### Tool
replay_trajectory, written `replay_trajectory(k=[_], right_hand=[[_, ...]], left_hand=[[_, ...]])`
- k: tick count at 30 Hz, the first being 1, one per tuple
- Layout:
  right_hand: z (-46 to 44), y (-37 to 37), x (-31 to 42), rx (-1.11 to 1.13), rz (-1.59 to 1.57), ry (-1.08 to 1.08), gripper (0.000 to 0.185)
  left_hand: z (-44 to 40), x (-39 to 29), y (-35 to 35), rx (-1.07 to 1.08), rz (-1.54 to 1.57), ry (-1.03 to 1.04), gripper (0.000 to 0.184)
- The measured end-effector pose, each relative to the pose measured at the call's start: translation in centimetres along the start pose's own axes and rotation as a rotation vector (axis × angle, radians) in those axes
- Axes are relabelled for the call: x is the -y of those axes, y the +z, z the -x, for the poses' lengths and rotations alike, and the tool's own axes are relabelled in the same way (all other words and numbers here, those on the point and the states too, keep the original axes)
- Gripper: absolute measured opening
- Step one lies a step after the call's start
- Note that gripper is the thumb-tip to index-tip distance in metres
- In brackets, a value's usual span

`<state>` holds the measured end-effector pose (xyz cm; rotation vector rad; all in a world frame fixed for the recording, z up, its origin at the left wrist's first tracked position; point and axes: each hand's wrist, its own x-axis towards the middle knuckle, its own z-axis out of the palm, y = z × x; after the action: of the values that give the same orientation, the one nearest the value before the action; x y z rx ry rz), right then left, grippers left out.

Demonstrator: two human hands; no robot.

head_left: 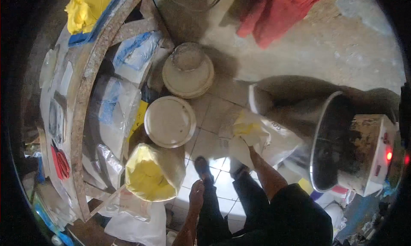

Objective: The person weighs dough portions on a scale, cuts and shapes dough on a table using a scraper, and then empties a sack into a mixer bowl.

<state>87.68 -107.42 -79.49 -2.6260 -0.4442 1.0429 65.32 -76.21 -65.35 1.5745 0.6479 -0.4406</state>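
My right hand [252, 155] is closed on the edge of a white bag [280, 139], which has dark print and yellow powder or residue showing near its mouth. The bag hangs over the tiles beside my right leg. My left hand [196, 194] hangs low beside my left leg, its fingers curled and no object visible in it. Left of that hand stands an open white sack [174, 167] with yellow material [147, 177] inside. A round pale lid [170, 122] on a bucket lies just beyond the sack.
Another round lidded container [188, 77] stands farther back. At the left is a wooden-framed rack [85, 87] with plastic bags and a yellow lump [87, 10] on top. A large dark-mouthed drum [329, 143] and a box [361, 156] with a red light stand right. Red cloth [278, 15] lies at the back.
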Motion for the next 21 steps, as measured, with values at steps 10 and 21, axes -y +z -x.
replay_trajectory(k=[10,21], right_hand=[[15.9,-15.7,3.7,-0.046,-0.225,-0.083,0.067],[28.8,-33.9,9.7,-0.328,-0.394,-0.292,0.06]], left_hand=[[7.4,10.9,-0.9,-0.214,1.014,-0.583,0.084],[15.8,-9.9,-2.4,-0.128,0.299,-0.45,0.068]])
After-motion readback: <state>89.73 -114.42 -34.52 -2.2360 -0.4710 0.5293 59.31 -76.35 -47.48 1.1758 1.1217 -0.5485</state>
